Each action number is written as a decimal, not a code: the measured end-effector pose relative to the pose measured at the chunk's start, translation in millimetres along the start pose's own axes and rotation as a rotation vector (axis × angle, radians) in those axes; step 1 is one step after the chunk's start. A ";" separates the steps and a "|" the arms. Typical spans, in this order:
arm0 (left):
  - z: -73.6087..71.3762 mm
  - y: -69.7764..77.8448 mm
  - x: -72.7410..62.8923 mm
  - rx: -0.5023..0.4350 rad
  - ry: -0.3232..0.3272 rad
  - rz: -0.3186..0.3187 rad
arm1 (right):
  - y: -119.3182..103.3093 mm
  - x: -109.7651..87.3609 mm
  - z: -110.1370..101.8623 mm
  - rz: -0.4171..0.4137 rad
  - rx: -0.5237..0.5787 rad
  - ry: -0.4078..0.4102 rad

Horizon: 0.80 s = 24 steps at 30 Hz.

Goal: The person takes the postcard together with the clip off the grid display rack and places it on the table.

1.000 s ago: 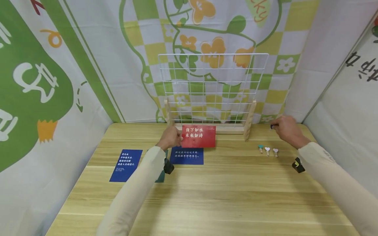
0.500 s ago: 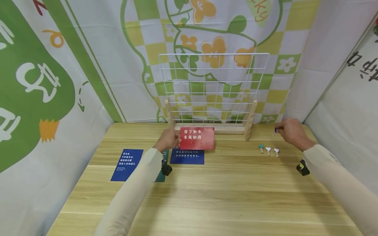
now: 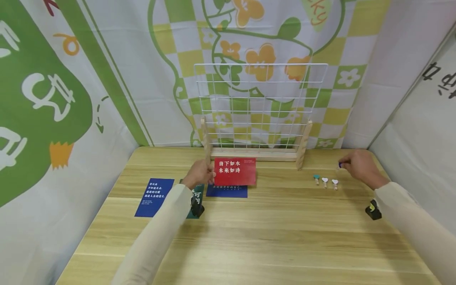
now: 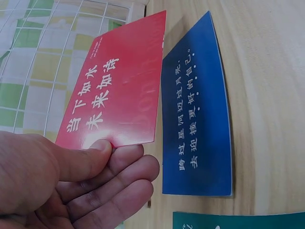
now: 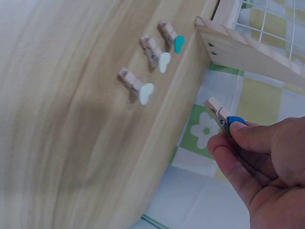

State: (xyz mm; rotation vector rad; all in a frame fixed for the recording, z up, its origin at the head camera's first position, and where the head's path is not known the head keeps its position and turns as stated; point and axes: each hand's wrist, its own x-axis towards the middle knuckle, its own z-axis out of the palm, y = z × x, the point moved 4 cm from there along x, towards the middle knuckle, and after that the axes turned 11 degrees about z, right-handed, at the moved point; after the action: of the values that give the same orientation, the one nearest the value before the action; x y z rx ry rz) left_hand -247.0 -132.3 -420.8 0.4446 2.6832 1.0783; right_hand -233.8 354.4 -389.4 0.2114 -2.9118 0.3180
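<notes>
My left hand (image 3: 199, 173) pinches a red card (image 3: 235, 171) with white writing by its left edge, thumb on the face, as the left wrist view shows. The card hovers over a blue card (image 4: 196, 119) that lies on the table and partly covers it in the head view. At the back right, my right hand (image 3: 361, 168) pinches a small wooden clothespin (image 5: 220, 117) with a blue heart, held between thumb and fingers. Three more clothespins lie in a row to its left: one with a teal heart (image 5: 178, 44) and two with white hearts (image 5: 146, 93).
A white wire grid (image 3: 261, 97) stands upright in a wooden base (image 3: 256, 154) at the table's back. Another blue card (image 3: 154, 197) and a dark green card (image 3: 196, 200), partly behind my left forearm, lie at the left. Printed cloth walls (image 3: 171, 130) enclose the table.
My left hand has drawn the red card slightly down and left, covering more of the blue card. My right hand has moved right and slightly nearer with the clothespin.
</notes>
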 end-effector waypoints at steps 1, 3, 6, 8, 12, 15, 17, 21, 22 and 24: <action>0.5 -0.8 -0.8 0.001 -0.006 0.000 | 0.6 -1.5 1.0 -0.002 0.002 0.003; 1.3 -2.5 -2.8 -0.011 -0.012 -0.004 | 2.7 -3.9 2.9 0.004 0.013 -0.005; 2.4 -5.2 -6.0 -0.023 -0.024 -0.022 | 6.9 -6.2 4.8 0.037 0.041 -0.041; 2.3 -5.9 -8.7 -0.037 -0.031 -0.027 | 10.8 -7.4 5.4 0.056 0.049 -0.058; 1.2 -6.7 -13.8 -0.059 -0.042 -0.003 | 16.2 -11.6 5.8 0.059 0.061 -0.058; 1.0 -9.9 -17.4 -0.053 -0.046 0.003 | 20.2 -15.7 7.4 0.062 0.068 -0.063; 1.8 -14.2 -20.5 -0.041 -0.048 -0.016 | 22.6 -18.2 8.6 0.059 0.063 -0.063; 4.6 -23.2 -27.4 -0.032 -0.059 -0.052 | 27.2 -21.2 10.4 0.047 0.037 -0.070; 5.5 -25.0 -29.1 -0.033 -0.061 -0.057 | 28.0 -21.7 10.6 0.044 0.032 -0.072; 7.3 -26.8 -32.7 -0.051 -0.066 -0.063 | 30.2 -22.7 11.9 0.046 0.030 -0.090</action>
State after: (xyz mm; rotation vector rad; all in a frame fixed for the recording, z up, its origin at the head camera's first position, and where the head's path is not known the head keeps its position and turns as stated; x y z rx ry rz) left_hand -219.5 -157.6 -442.0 0.3775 2.5881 1.0919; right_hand -219.0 383.6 -411.6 0.1672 -3.0059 0.3696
